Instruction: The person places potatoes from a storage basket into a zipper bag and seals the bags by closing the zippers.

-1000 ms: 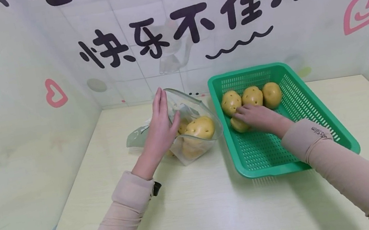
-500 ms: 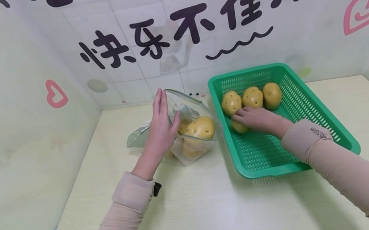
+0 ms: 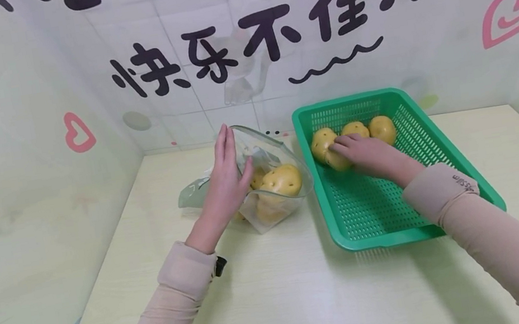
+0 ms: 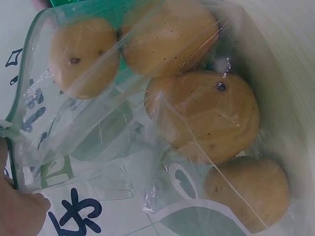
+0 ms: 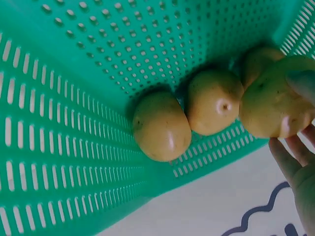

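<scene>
In the head view my left hand (image 3: 227, 181) is at the mouth of a clear plastic zip bag (image 3: 261, 221), its fingers straight up and its thumb spread along the opening. Several potatoes (image 3: 283, 181) lie inside the bag; the left wrist view shows them through the film, with my thumb (image 4: 27, 211) beside the green-edged rim. My right hand (image 3: 368, 156) reaches into a green plastic basket (image 3: 333, 224) and grips a potato (image 5: 273, 101) between thumb and fingers. That potato overlaps its neighbours in the right wrist view. Three other potatoes (image 5: 162, 125) rest along the basket's far end.
Bag and basket stand side by side on a pale wooden table (image 3: 282, 305), the bag to the left. A white printed sheet (image 3: 273, 58) with black characters and pink hearts rises behind them, and similar sheeting covers both sides.
My right hand has moved slightly away from me inside the basket, bringing the gripped potato up and back toward the others. The left hand and bag stay where they were.
</scene>
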The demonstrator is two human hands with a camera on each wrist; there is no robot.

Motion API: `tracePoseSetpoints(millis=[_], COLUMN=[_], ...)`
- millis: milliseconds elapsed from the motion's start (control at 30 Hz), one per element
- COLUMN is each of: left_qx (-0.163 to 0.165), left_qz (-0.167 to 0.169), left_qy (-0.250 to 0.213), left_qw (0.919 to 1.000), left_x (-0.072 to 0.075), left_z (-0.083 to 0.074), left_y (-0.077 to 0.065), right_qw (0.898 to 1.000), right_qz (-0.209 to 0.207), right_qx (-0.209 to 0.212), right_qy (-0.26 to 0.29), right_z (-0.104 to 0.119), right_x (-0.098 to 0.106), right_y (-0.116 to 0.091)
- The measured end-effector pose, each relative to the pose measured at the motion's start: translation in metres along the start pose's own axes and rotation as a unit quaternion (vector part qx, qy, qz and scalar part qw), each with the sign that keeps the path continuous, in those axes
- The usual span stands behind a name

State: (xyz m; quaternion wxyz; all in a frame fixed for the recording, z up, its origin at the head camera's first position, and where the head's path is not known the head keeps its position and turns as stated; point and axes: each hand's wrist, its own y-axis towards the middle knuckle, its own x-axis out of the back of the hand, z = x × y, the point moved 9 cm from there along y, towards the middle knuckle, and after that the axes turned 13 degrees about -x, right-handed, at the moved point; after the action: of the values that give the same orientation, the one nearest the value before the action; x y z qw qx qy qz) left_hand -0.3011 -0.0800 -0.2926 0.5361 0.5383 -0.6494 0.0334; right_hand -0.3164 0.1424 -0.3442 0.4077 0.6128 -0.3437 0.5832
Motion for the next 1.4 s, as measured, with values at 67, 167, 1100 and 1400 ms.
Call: tracePoseSetpoints(millis=[67, 167, 1100, 1400], left_qx=[0.002, 0.003, 0.007, 0.005], left_qz=[0.001, 0.002, 0.008, 0.003], left_qy=[0.001, 0.002, 0.002, -0.001], left_qw=[1.0000, 1.0000, 0.9999, 1.0000], left_x=[0.000, 0.000, 0.001, 0.000], left_z=[0.001, 0.001, 0.001, 0.002], left_y=[0.000, 0.000, -0.002, -0.003], right_qw=[1.000, 0.999, 0.948, 0.942], right_qz=[-0.014, -0.032, -0.285, -0.287], right_qx=[-0.007, -0.013, 0.136, 0.170], right_qy=[0.004, 0.011, 0.025, 0.019], right_z=[-0.001, -0.002, 0.064, 0.086], right_x=[0.007, 0.019, 0.097, 0.094], right_y=[0.001, 0.002, -0.013, -0.014])
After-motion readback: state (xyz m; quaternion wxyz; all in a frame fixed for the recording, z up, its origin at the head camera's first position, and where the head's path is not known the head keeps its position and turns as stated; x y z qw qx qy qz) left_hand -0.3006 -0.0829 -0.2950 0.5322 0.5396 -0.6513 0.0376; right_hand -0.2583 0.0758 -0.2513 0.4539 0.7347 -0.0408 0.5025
